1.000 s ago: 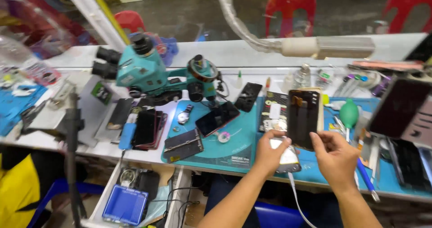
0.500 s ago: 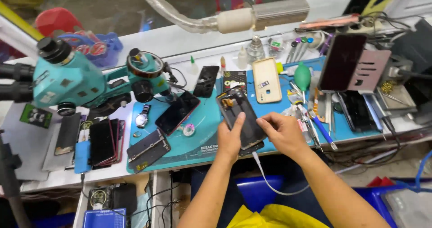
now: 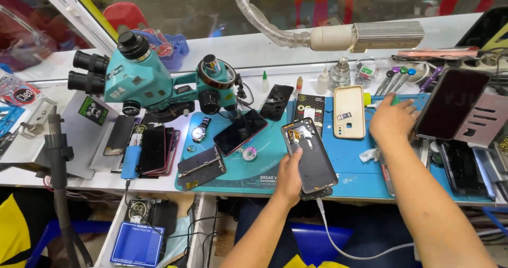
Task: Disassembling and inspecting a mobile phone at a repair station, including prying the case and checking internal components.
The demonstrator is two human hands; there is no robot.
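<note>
On the blue mat (image 3: 349,157) at the front of the bench, the left hand (image 3: 290,175) has the opened phone (image 3: 311,154) pinned down, thumb lying along its left edge and the other fingers tucked under or behind the lower end, so it's a loose hold rather than a tight grip. The phone is back-off: dark grey inner plate, a bit of copper-coloured flex and small parts near the top left corner, thin pale frame all round. It sits tilted, top end leaning left, and a white cable (image 3: 330,236) runs out of its bottom end and hangs off the bench edge.

The right hand (image 3: 390,121) is well away from it, up at the right side of the mat, palm down, fingers curled over something green; can't tell what, or whether it's actually gripped. Just left of that hand is a tan phone case (image 3: 348,111) lying flat. Further left there's a teal microscope (image 3: 143,77), a wristwatch (image 3: 199,130) under it, and a dark phone (image 3: 241,131) lying face up. A propped tablet (image 3: 450,105) stands right beside the right hand.
</note>
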